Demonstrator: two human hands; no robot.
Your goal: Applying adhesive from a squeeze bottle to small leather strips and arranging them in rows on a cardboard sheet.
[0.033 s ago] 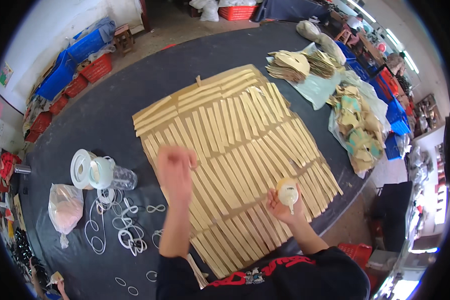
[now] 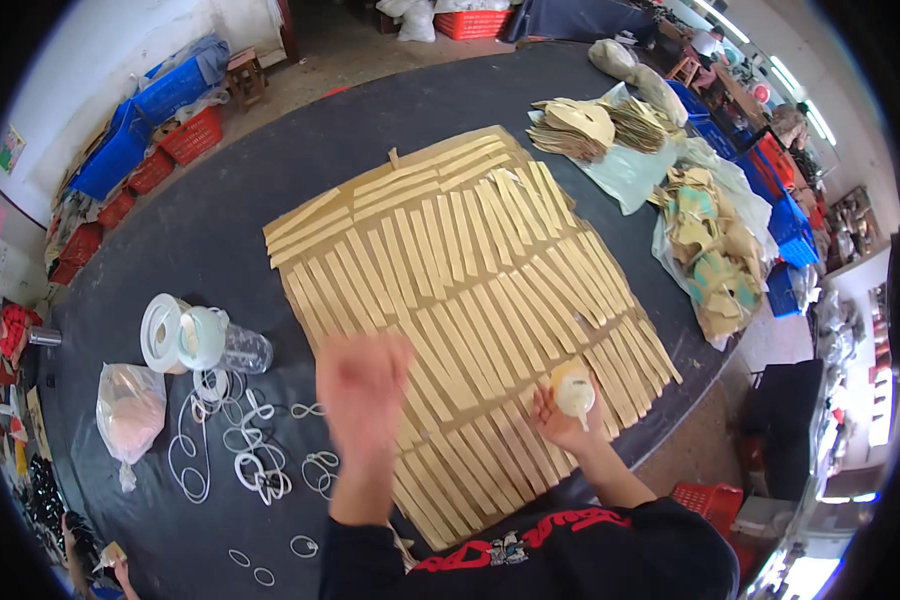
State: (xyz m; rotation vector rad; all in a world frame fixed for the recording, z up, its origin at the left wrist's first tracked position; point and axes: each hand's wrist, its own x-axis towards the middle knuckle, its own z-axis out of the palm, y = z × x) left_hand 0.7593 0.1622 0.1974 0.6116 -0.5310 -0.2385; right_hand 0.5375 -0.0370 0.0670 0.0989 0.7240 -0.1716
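My right hand (image 2: pixel 567 420) is wrapped round a small pale squeeze bottle (image 2: pixel 575 393). The bottle's thin nozzle points toward my body. Raised above the board, my left hand (image 2: pixel 365 385) is blurred, with its fingers smeared, so whether it holds anything cannot be told. Under both hands lies a large brown cardboard sheet (image 2: pixel 397 318) covered with several rows of narrow yellowish strips (image 2: pixel 490 355). Most strips lie side by side at a slant, while those in the far rows (image 2: pixel 420 180) run crosswise.
On the dark table (image 2: pixel 205 260), a clear plastic jar (image 2: pixel 247 350), white rings of cord (image 2: pixel 260 475) and a bag of pinkish stuff (image 2: pixel 130 415) lie left. Stacked brown pieces (image 2: pixel 575 130) and an open bag of cut pieces (image 2: pixel 705 250) sit right. Red and blue crates (image 2: pixel 190 135) stand beyond.
My left hand has moved right and nearer my body, growing more blurred. My right hand still holds the bottle in nearly the same place. The view has shifted slightly.
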